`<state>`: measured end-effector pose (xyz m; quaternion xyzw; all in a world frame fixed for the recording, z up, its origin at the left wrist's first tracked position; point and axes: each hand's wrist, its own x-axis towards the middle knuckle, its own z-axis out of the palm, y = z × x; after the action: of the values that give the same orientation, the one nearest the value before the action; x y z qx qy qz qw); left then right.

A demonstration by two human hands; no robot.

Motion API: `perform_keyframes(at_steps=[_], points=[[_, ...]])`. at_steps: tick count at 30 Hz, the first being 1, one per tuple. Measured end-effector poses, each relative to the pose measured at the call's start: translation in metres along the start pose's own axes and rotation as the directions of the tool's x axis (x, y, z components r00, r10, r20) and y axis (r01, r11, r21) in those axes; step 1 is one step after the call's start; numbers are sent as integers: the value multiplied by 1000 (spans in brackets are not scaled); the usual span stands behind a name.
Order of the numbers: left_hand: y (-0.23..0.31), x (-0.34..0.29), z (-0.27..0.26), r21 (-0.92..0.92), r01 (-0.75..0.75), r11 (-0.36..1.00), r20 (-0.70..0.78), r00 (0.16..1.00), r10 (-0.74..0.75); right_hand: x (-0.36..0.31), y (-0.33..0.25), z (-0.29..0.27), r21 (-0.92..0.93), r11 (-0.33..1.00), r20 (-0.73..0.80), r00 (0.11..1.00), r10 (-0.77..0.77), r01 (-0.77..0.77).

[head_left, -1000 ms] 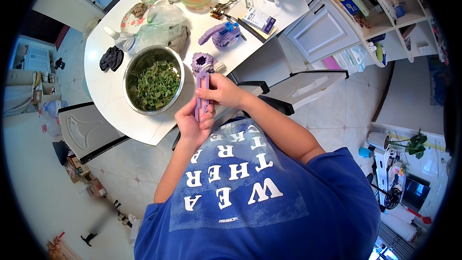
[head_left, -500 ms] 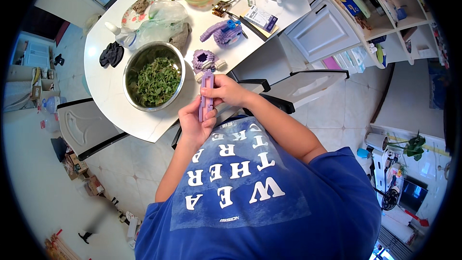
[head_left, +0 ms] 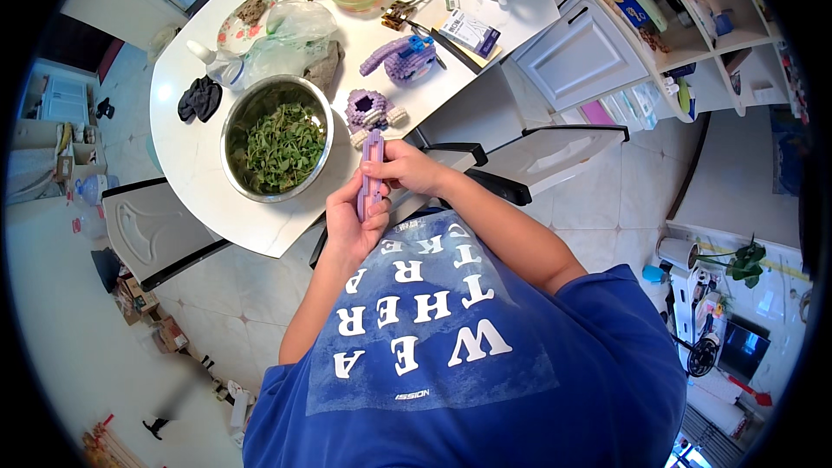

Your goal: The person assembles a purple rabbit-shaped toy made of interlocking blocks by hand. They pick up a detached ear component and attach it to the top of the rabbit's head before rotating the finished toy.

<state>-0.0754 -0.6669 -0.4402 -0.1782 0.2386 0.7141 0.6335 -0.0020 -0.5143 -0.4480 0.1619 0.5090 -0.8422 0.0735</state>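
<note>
We find both hands closed on one purple tool (head_left: 371, 175), a slim upright bar. Our left hand (head_left: 351, 224) wraps its lower end from below; our right hand (head_left: 407, 166) pinches its upper half from the side. Each grip is firm, fingers curled, no gap showing. The bar sits between the two hands, held just off the near edge of the counter (head_left: 195, 165).

Directly beyond the grip stands a small purple block figure (head_left: 371, 111), close to the bar's tip but apart from it. To the left of the grip lies a steel bowl (head_left: 276, 137) of green leaves. Further beyond, a second purple block figure (head_left: 400, 55) rests among dishes.

In our judgement, the work goes best if the lower grip steadies the bar while the upper fingers do the fine movement, keeping clear of the bowl.
</note>
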Motion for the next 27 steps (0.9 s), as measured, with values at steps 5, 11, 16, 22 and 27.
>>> perform_keyframes(at_steps=[5,11,16,22,27], points=[[1,0,3,23,-7,1000,-21,1000,8,-1,-2,4,2,1000,-43,999,3,-3],[2,2,7,58,-21,998,-46,999,23,-1,-3,2,-10,1000,-41,999,-20,19],[5,6,5,18,47,999,-53,997,-46,3,6,-7,-144,982,-43,991,-129,122],[1,14,22,68,63,996,-90,994,-57,-14,-4,-20,-226,963,-50,986,-162,146],[-6,31,29,126,63,990,-114,992,-48,-29,-13,-31,-386,906,-102,968,-227,172]])
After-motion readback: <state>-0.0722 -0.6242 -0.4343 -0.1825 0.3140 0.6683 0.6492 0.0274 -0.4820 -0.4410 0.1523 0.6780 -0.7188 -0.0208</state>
